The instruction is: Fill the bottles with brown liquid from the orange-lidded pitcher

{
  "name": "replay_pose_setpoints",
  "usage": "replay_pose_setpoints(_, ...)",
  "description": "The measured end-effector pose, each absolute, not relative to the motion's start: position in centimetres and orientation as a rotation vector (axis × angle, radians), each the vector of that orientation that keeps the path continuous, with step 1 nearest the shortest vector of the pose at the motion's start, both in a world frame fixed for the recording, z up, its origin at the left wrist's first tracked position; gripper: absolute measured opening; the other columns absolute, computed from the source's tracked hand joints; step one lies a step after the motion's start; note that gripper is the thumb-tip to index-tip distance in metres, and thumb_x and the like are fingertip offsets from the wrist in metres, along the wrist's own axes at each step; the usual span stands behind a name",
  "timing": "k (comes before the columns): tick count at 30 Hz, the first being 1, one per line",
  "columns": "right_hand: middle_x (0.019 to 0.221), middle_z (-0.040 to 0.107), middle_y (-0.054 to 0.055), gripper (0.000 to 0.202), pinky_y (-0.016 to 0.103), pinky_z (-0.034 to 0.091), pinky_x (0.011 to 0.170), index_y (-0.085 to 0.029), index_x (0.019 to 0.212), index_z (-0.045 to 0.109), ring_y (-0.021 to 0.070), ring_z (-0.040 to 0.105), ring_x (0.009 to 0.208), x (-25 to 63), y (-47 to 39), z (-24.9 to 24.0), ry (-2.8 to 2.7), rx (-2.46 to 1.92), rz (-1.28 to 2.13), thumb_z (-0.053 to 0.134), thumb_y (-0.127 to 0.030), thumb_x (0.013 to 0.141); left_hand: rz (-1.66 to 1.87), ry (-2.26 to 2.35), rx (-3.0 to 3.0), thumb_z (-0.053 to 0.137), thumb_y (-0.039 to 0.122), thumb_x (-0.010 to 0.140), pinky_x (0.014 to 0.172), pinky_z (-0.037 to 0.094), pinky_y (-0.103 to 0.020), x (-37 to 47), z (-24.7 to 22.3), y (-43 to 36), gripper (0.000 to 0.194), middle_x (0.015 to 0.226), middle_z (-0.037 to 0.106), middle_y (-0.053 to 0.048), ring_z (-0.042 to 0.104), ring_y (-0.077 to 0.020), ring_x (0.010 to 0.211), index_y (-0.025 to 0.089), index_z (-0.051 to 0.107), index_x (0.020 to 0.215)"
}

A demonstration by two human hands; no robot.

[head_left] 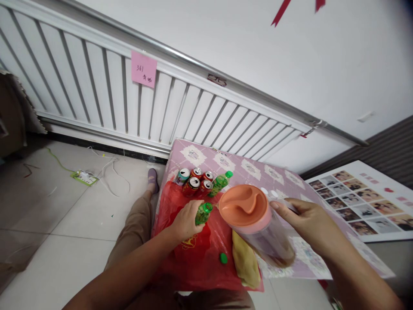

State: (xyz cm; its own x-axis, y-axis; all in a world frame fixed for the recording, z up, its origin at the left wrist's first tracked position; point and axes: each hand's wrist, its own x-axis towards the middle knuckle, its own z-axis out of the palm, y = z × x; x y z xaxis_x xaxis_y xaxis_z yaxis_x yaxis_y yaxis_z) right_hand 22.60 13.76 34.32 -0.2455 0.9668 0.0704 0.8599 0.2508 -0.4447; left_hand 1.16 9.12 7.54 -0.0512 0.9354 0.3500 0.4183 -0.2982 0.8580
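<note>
My left hand (186,221) is wrapped round a green plastic bottle (202,215), uncapped and upright over a red plastic sheet (206,275). In my right hand (305,219) is the handle of a clear pitcher (271,245) with an orange lid (241,204). The pitcher tilts toward the bottle, its spout close to the open mouth. Some brownish liquid shows low in the pitcher. I cannot tell whether any liquid is flowing. A loose green cap (223,258) lies on the red sheet, left of a folded yellow cloth (245,260).
Several opened drink cans (193,185) and a capped green bottle (221,183) stand behind my left hand. The patterned table (258,170) meets a white radiator (193,116). A photo board (364,196) leans at the right. A power strip (84,177) with cables lies on the floor.
</note>
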Motion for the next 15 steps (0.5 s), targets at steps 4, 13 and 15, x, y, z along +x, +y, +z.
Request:
replay_pose_setpoints(4,0.055,0.055,0.002,0.04,0.035,0.037,0.049,-0.029,0.052,0.056,0.0237,0.049,0.054,22.49,13.9,34.4,-2.2,-1.703,0.453,0.06,-0.064,0.069,1.327,1.439,1.73,0.071,0.014,0.068,0.108,0.042,-0.047,1.13,7.58,9.12,0.075,0.134,0.052,-0.012,0.051,-0.0294,0.126,0.021,0.039,0.136)
replay_pose_setpoints(13,0.055,0.049,0.002,0.047,0.032,0.035,0.05,-0.025,0.05,0.052,0.0202,0.045,0.055,22.42,14.12,34.39,-2.178,-1.78,0.468,0.06,-0.069,0.064,1.33,1.452,1.746,0.071,0.015,0.069,0.108,0.043,-0.046,1.15,7.52,9.12,0.074,0.134,0.052,-0.012,0.051,-0.0291,0.125,0.02,0.039,0.136)
replay_pose_setpoints(15,0.056,0.049,0.002,0.048,0.032,0.035,0.05,-0.025,0.051,0.053,0.02,0.045,0.055,22.43,14.12,34.33,-2.181,-1.777,0.461,0.059,-0.071,0.064,1.324,1.455,1.75,0.071,0.016,0.069,0.108,0.043,-0.046,1.14,7.56,9.11,0.074,0.134,0.052,-0.013,0.051,-0.0291,0.125,0.019,0.039,0.136)
